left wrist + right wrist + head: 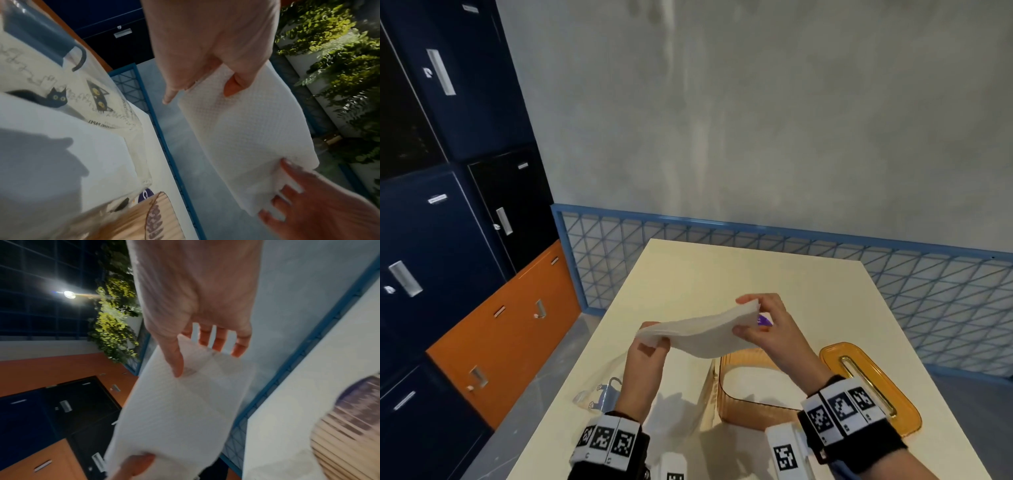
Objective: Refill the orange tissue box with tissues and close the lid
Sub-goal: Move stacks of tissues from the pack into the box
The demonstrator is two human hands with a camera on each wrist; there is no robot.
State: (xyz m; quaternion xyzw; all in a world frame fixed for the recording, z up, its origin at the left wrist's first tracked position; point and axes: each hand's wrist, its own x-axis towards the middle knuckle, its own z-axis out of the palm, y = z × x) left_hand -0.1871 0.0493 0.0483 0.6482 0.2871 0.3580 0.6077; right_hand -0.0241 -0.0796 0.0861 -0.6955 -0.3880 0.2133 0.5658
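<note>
Cream table (739, 274), bearing an open orange tissue box (726, 394) near the front, lid (873, 387) lying just right of it. White tissue stack (698, 334) held up above the box. Gripped at its ends by left hand (647, 363) and right hand (770, 329), fingers curled round.

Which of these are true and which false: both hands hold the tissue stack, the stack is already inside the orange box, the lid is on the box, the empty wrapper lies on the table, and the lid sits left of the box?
1. Both hands hold the tissue stack. True: the left hand grips one end, the right hand the other.
2. The stack is inside the orange tissue box. False: it is held in the air above the table.
3. The lid is on the box. False: it lies on the table and the box is open.
4. The empty wrapper lies on the table. True.
5. The lid sits left of the box. False: it sits to the right.
</note>
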